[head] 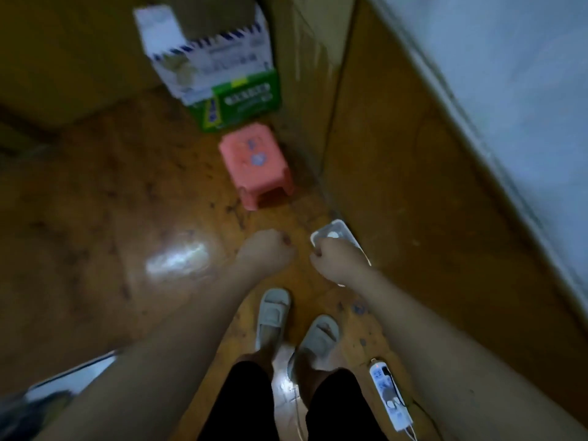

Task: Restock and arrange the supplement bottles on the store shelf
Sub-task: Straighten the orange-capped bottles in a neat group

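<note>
Slippers (296,326) on the person's feet sit at six o'clock on the brown floor (95,218), a white power strip (389,396) lying just to their right. Above them both hands are curled into fists and appear to hold nothing, the left hand (265,251) near centre and the right hand (339,259) passing over a pale tray-like thing (334,233) on the floor. No supplement bottles or shelf show; the likeliest stock is the stacked cartons (219,78) at twelve o'clock beyond the pink stool (256,163), roughly straight ahead of both hands, the left perhaps slightly nearer.
</note>
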`<state>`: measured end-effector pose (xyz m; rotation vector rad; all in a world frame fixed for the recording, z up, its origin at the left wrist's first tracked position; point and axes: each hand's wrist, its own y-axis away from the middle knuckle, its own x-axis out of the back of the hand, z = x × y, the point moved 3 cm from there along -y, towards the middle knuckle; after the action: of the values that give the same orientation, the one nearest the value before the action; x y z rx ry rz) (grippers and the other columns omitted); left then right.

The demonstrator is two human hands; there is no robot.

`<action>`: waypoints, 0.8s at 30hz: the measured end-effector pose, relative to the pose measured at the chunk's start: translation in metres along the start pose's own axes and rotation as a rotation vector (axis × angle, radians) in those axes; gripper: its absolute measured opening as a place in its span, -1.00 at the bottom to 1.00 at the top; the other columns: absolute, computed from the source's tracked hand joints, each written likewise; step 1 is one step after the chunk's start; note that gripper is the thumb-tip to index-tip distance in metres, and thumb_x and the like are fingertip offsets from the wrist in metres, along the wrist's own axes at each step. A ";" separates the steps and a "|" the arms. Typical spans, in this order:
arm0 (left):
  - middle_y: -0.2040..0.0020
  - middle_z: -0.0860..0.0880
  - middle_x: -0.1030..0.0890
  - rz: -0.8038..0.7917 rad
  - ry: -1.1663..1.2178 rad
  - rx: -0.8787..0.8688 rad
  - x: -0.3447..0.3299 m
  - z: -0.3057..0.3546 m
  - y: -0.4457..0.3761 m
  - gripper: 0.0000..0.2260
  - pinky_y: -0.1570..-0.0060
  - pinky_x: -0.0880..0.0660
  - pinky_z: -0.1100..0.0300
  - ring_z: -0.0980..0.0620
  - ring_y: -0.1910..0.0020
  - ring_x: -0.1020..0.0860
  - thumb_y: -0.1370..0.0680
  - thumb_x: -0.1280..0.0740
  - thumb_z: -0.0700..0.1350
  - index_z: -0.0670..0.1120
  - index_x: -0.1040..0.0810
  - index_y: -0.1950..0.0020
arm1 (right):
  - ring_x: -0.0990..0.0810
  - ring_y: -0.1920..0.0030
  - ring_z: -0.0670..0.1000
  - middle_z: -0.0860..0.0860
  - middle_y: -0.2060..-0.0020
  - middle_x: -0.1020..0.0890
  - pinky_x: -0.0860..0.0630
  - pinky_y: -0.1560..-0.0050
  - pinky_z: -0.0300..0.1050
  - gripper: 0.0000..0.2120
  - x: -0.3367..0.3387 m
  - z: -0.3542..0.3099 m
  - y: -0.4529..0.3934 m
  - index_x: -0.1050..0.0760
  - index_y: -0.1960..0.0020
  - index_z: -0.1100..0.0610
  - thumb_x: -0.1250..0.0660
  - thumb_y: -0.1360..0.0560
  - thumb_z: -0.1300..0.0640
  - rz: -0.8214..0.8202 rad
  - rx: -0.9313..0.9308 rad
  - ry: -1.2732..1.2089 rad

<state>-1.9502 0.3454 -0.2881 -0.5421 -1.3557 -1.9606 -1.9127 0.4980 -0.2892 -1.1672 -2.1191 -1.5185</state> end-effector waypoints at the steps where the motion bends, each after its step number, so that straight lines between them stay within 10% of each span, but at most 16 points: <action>1: -0.03 -0.12 -0.66 0.046 0.018 0.035 0.026 -0.008 0.033 -0.73 0.10 -0.48 0.11 -0.14 -0.08 -0.61 -0.55 -0.30 0.08 0.00 -0.59 -0.17 | -0.60 0.11 0.19 0.12 0.22 -0.58 -0.57 0.07 0.04 -0.79 0.014 -0.032 0.020 -0.41 0.14 0.13 -0.17 -0.62 0.06 -0.019 0.058 0.031; 6: 0.01 -0.06 -0.67 0.286 0.084 0.168 0.103 -0.064 0.178 -0.80 0.09 -0.48 0.12 -0.09 -0.04 -0.61 -0.55 -0.31 0.11 0.04 -0.59 -0.07 | -0.60 -0.02 0.23 0.16 0.01 -0.62 -0.52 0.08 0.05 -0.81 0.034 -0.174 0.103 -0.45 0.11 0.07 -0.22 -0.58 -0.02 -0.037 0.289 0.146; 24: 0.04 0.01 -0.64 0.831 0.345 0.719 0.103 -0.335 0.592 -0.79 0.06 -0.58 0.04 -0.02 0.02 -0.59 -0.55 -0.30 0.12 0.02 -0.61 -0.03 | -0.56 0.19 0.11 0.00 0.28 -0.55 -0.42 0.23 -0.06 -0.72 -0.152 -0.540 0.309 -0.43 0.22 0.02 -0.18 -0.61 -0.05 -0.048 1.014 0.579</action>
<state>-1.5731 -0.1287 0.0377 -0.3089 -1.2200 -0.7785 -1.7041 -0.0119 0.0364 -0.2638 -2.0177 -0.4866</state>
